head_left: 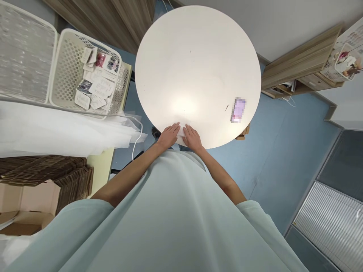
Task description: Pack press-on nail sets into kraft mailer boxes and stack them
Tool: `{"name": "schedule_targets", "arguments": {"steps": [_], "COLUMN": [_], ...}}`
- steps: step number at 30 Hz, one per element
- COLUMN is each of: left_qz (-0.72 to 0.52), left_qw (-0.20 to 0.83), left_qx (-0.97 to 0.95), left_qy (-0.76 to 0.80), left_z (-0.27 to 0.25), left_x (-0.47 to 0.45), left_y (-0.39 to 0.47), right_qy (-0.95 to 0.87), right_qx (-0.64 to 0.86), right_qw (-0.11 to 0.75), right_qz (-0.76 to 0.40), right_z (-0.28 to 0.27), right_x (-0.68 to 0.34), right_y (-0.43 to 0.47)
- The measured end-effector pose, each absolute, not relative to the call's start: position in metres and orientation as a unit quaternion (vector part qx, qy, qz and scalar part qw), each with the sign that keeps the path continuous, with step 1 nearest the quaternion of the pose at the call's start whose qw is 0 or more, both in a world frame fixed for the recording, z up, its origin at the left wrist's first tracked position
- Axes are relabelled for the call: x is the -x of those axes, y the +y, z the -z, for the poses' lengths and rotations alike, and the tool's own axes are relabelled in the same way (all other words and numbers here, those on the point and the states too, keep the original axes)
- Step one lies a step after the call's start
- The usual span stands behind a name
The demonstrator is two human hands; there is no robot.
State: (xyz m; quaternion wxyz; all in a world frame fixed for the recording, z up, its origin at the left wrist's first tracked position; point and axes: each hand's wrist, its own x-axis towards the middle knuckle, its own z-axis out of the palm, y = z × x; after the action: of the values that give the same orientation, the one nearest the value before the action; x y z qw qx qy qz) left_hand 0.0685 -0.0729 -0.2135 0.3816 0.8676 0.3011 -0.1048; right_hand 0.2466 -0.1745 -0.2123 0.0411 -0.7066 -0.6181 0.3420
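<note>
Now the left hand and right hand rest on a small white sheet at the round table's near edge, fingers extended, slightly spread; it's laid down, but what remains can't be told.

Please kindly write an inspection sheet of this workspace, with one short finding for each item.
Surface: round white table, a few dark marks.
Job's things: thin white sheet near the table's edge.
Clutter: blurred purple item on the table, right side.
Hands: left hand and right hand palm-down, touching the sheet.
Cables: white cable left of the table, off its surface.
Surroundings: at left, basket with cards, and cardboard; at right, cabinet and blue floor.
</note>
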Motion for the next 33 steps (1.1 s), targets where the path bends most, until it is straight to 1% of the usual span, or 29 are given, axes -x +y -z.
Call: {"name": "schedule_targets", "arguments": {"steps": [5, 10, 14, 19, 23, 28, 33], "left_qz": [0.108, 0.103, 0.091, 0.104, 0.099, 0.070, 0.025], "left_qw": [0.377, 0.340, 0.349, 0.346, 0.347, 0.357, 0.364], "left_qx": [-0.864, -0.882, -0.877, -0.864, -0.851, -0.824, -0.788], "left_qy": [0.317, 0.309, 0.317, 0.351, 0.383, 0.434, 0.496], "left_z": [0.210, 0.207, 0.209, 0.219, 0.230, 0.238, 0.236], "left_x": [-0.075, -0.088, -0.099, -0.116, -0.127, -0.136, -0.143], "left_y": [-0.064, -0.040, -0.028, -0.016, -0.007, -0.005, -0.016], "right_qy": [-0.620, -0.595, -0.562, -0.533, -0.522, -0.490, -0.505], "right_qx": [0.693, 0.685, 0.676, 0.673, 0.717, 0.769, 0.781], "right_qw": [0.060, 0.062, 0.081, 0.107, 0.118, 0.102, 0.105], "right_qz": [-0.365, -0.417, -0.470, -0.501, -0.446, -0.398, -0.353], "right_z": [0.207, 0.200, 0.191, 0.186, 0.197, 0.220, 0.232], "right_x": [-0.263, -0.286, -0.302, -0.318, -0.322, -0.320, -0.317], "right_y": [-0.167, -0.141, -0.124, -0.110, -0.099, -0.093, -0.091]}}
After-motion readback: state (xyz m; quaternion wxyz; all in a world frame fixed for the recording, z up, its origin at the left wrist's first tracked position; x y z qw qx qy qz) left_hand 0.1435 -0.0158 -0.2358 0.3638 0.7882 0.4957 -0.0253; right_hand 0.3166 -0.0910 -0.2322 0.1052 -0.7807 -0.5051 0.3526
